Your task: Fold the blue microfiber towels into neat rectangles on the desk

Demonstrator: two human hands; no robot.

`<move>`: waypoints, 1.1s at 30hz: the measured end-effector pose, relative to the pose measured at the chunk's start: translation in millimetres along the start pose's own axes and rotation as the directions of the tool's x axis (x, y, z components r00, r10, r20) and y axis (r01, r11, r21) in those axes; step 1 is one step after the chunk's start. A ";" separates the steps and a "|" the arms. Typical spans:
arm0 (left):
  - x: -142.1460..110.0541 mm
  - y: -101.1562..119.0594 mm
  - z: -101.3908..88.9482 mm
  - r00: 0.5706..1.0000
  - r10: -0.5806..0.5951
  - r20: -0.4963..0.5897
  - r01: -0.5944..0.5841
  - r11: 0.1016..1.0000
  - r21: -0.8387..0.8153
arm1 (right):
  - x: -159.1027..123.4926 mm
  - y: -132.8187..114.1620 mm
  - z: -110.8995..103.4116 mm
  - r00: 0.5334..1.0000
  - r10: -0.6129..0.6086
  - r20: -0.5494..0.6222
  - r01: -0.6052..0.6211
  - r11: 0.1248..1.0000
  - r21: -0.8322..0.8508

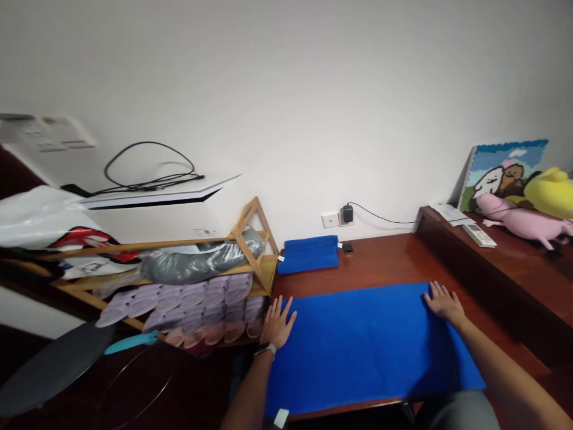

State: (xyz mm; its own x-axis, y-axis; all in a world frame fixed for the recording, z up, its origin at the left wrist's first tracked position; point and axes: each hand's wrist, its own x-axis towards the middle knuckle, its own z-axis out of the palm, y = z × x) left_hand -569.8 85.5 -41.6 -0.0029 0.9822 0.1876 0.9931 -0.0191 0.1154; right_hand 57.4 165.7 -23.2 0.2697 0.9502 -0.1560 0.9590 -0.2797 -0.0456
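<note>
Your left hand (pixel 276 327), palm down and spread wide, rests at the left edge of the blue cloth (pixel 358 346); your right hand (pixel 445 304) lies flat and open at its far right corner. The cloth covers part of the brown desk (pixel 385 258) — a folded cloth (pixel 310 257) sits beyond. Contact pressure cannot be judged.

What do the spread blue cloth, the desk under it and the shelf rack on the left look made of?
Blue cloth: fabric, matte, fiber unclear; faint creases, white tag at a near corner.
Desk: probably wood or veneer, slightly glossy; reddish-brown with soft sheen.
Shelf rack: likely bamboo or pale wood, smooth; honey-toned slats and bars.
</note>
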 end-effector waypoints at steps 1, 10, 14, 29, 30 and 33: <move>-0.6 1.0 -0.7 1.000 -0.003 -0.001 0.003 1.000 -0.008 | -0.8 -12.3 -8.1 1.000 -0.002 -0.002 0.002 1.000 -0.015; -3.1 3.7 -0.3 1.000 -0.013 -0.010 0.012 0.998 -0.061 | -108.4 -273.9 -13.6 0.728 -0.681 -0.084 0.685 0.716 0.132; -3.0 3.7 1.4 1.000 -0.021 -0.004 0.021 0.998 -0.057 | -159.3 -341.8 8.8 0.589 -0.808 -0.024 0.791 0.570 0.222; 1.7 -1.7 2.5 1.000 -0.020 0.005 0.020 1.000 0.000 | -15.1 -10.0 30.9 0.987 -0.147 -0.065 0.149 0.989 0.023; 2.1 -2.4 2.5 1.000 -0.014 0.008 0.014 1.000 0.008 | -12.6 0.2 31.8 0.989 -0.127 -0.072 0.129 0.992 0.019; 3.2 -4.7 2.6 1.000 0.007 0.013 -0.007 1.000 0.028 | -11.8 8.7 33.1 0.988 -0.116 -0.101 0.119 0.993 0.023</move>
State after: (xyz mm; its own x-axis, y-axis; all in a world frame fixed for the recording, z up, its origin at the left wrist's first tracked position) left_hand -574.2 89.2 -44.0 0.0051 0.9844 0.1760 0.9961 -0.0206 0.0863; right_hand 59.7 147.5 -54.4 0.1639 0.9852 -0.0492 0.9821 -0.1677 -0.0863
